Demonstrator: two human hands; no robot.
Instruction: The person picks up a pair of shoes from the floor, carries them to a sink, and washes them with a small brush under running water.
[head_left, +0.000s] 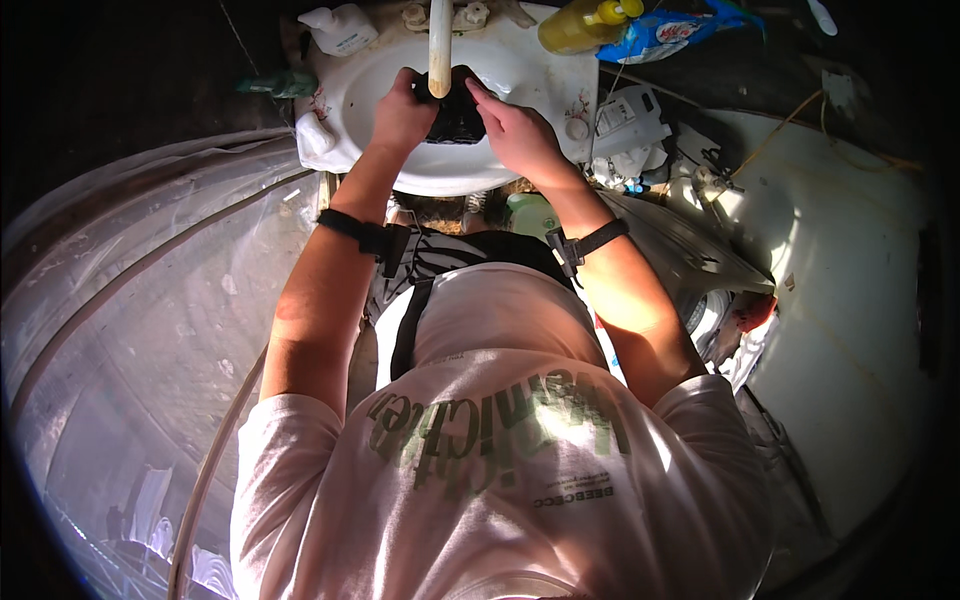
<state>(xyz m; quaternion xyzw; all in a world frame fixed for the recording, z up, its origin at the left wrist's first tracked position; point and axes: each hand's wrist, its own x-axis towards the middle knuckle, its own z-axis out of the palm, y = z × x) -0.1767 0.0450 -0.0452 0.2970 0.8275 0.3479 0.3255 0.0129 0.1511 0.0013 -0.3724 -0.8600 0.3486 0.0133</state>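
Note:
Both hands hold a black object (459, 124) over the basin of a white washbasin (442, 169). My left hand (405, 112) grips its left side, with the fingers curled around the edge. Along the right side lies my right hand (521, 139), thumb and fingers against it. The black object is too dark to tell exactly what it is. A pale faucet spout (440, 52) comes down from the top and covers part of it. Whether water is running cannot be seen.
A white bottle (343, 31) and a yellow pump bottle (581, 28) stand on the basin's back rim, near a blue plastic packet (660, 34). White soap (313, 133) lies at left. A plastic jug (630, 116) sits to the right. Clear plastic sheeting (165, 277) hangs at left.

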